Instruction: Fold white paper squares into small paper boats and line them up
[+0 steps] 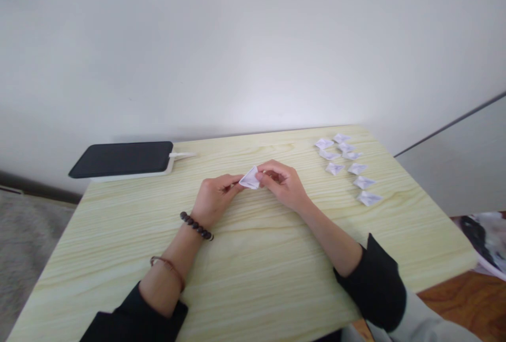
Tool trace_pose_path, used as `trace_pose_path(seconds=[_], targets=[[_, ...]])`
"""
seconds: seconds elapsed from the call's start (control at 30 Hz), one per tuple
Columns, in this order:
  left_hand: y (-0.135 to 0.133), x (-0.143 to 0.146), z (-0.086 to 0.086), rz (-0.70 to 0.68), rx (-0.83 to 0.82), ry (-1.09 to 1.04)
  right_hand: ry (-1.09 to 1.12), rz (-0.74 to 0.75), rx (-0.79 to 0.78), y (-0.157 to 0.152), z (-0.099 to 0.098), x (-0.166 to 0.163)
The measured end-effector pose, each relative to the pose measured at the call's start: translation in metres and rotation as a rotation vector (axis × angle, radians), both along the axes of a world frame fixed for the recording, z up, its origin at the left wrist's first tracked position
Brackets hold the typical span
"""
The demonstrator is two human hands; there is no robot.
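A small piece of folded white paper (250,178), roughly triangular, is pinched between both hands above the middle of the table. My left hand (215,197) grips its left corner between thumb and fingers. On the other side, my right hand (285,184) holds the upper right edge, with the thumb on the near face. Several folded white paper boats (367,198) stand in loose rows at the right of the table, apart from my right hand.
A black-screened phone (124,158) lies on a white block at the back left, with a white cable (184,155) plugged in at its right end. The pale wood-grain table (253,273) meets a white wall (253,52) behind. A bag-like bundle (488,239) is beyond the right edge.
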State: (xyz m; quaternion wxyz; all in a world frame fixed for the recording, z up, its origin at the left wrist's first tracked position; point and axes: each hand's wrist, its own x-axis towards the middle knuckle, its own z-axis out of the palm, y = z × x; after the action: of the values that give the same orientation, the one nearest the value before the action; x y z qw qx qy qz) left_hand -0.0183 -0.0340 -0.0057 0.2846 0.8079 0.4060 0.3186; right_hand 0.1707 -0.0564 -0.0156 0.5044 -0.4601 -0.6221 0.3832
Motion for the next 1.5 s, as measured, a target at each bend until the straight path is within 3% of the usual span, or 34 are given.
trace_pose_path(seconds=[0.13,0.3,0.47,0.67,0.87,1.17,1.5], targets=[[-0.001,0.002,0.001,-0.020,-0.080,-0.022,0.002,-0.046,-0.027,0.000,0.001,-0.001],[0.000,0.002,-0.002,-0.005,0.005,-0.045,-0.132,-0.150,0.057,-0.002,0.005,-0.003],[0.001,0.000,-0.003,-0.004,0.038,-0.080,-0.104,-0.023,-0.020,-0.003,0.004,-0.004],[-0.003,0.003,0.002,0.073,-0.243,-0.226,-0.019,-0.090,-0.065,0.000,-0.002,-0.004],[-0.004,0.005,0.009,-0.012,-0.421,-0.353,-0.114,-0.150,-0.039,-0.002,0.000,-0.005],[-0.001,0.003,0.004,0.021,-0.461,-0.315,-0.181,-0.071,0.006,0.000,-0.003,-0.004],[-0.003,0.007,0.012,0.094,-0.517,-0.280,-0.276,-0.117,0.133,0.000,-0.005,-0.005]])
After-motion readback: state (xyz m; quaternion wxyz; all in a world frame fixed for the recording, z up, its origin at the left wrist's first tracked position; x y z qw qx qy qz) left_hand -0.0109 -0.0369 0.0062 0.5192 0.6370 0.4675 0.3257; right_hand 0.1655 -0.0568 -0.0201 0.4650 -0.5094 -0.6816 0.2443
